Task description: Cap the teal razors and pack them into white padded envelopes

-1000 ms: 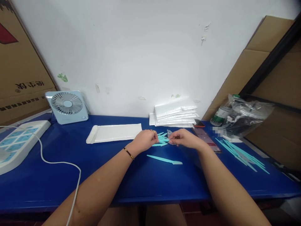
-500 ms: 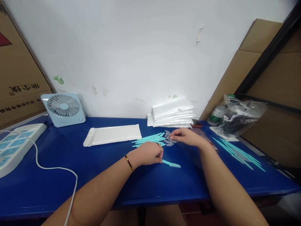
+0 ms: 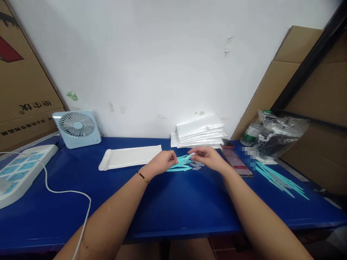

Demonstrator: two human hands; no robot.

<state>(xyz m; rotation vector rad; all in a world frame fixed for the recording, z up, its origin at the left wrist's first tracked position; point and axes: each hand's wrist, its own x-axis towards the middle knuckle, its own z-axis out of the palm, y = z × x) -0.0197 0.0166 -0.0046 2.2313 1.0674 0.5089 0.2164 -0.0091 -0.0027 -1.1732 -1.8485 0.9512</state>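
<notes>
My left hand pinches a turquoise eyebrow razor by its handle, over a loose pile of the same razors. Close on the right, my right hand is closed, thumb and finger pinching a small translucent blade cap at the razor's blade end. Whether the cap sits over the blade cannot be made out. Several more clear caps lie below my right fingers. Other turquoise razors lie under my left hand, partly hidden by it.
A white padded envelope lies to the left, and a stack of them stands by the wall. A phone and another group of razors are on the right. A fan, power strip and white cable occupy the left.
My left hand has moved up and left with the razor, away from the front of the table. My right hand has come slightly left with a cap; the hands now meet above the pile.
</notes>
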